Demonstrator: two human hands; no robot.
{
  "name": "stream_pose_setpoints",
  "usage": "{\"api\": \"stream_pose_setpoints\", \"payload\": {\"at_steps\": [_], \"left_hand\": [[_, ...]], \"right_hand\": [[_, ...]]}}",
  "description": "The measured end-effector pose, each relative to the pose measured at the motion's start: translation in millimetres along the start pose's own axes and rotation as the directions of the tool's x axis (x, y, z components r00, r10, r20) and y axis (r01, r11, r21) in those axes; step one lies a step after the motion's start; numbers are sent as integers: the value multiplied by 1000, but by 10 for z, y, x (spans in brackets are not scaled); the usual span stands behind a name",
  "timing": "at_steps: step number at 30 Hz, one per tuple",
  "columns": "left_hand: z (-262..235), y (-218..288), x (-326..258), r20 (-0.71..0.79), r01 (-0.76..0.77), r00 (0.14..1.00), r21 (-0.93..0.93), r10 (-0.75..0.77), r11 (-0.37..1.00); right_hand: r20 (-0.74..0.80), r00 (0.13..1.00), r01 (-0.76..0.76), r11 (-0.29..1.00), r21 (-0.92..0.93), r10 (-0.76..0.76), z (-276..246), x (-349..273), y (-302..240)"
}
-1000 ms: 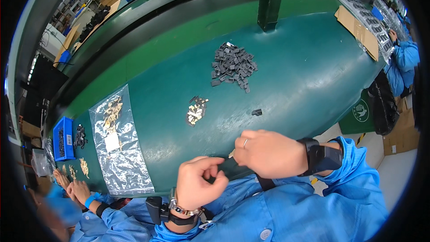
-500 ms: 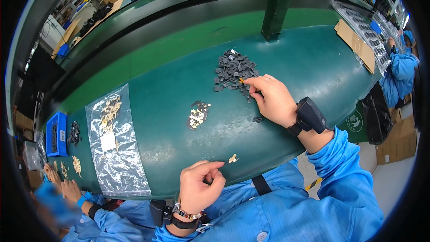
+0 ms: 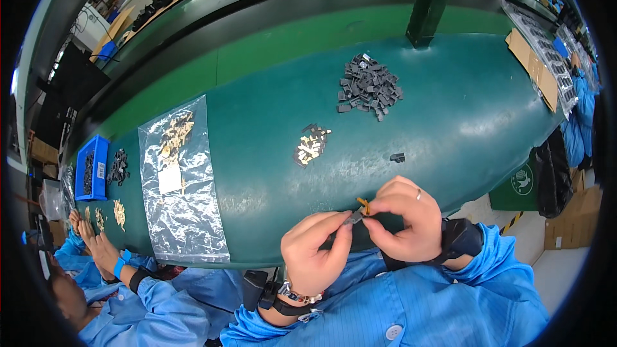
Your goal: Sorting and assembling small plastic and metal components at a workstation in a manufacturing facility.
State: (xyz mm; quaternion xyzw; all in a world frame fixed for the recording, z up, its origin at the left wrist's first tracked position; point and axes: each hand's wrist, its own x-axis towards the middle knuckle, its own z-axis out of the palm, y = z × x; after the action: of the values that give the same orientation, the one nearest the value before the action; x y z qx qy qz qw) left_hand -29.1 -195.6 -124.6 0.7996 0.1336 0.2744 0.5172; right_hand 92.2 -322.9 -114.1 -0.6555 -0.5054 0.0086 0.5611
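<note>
Above the table's near edge my two hands meet fingertip to fingertip. My left hand point(image 3: 316, 244) is closed in a pinch on a small dark grey plastic part point(image 3: 354, 218). Closed thumb and fingers of my right hand point(image 3: 406, 218) grip a small orange piece point(image 3: 364, 204), right against the grey part; its exact kind is too small to tell. Farther off lies a heap of dark grey plastic parts point(image 3: 369, 87). A smaller pile of cream and dark pieces point(image 3: 312, 146) is left of it. A couple of dark parts point(image 3: 398, 157) lie apart, beyond my right hand.
A clear plastic bag point(image 3: 183, 218) with cream pieces lies flat to the left. Beyond it are a blue bin point(image 3: 92, 167) and a co-worker's hands point(image 3: 99, 250). A green post point(image 3: 432, 6) rises at the back; cardboard point(image 3: 532, 67) and clear trays lie far right.
My right hand has come back from the dark heap to my left hand, keeping the orange piece. A grey part is now between my fingertips. The cream piece beside my left hand no longer shows.
</note>
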Motion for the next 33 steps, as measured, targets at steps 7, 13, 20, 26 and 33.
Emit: {"api": "stream_pose_setpoints", "payload": {"at_steps": [7,13,20,26,33], "left_hand": [[-67,-31,43,56,-310,949,357,311,881],[-66,-2,37,103,-347,936,439,337,829],[-61,-20,31,126,-339,940,464,318,818],[-45,-35,32,124,-327,944,468,306,821],[-42,-38,42,131,-325,945,462,299,825]], "right_hand": [[320,768,-622,528,578,554,-41,-57,-2],[427,653,-722,345,600,625,-20,-85,6],[454,586,-768,283,574,671,18,-85,40],[451,583,-764,266,588,676,33,-113,77],[478,571,-777,252,577,668,23,-115,116]]}}
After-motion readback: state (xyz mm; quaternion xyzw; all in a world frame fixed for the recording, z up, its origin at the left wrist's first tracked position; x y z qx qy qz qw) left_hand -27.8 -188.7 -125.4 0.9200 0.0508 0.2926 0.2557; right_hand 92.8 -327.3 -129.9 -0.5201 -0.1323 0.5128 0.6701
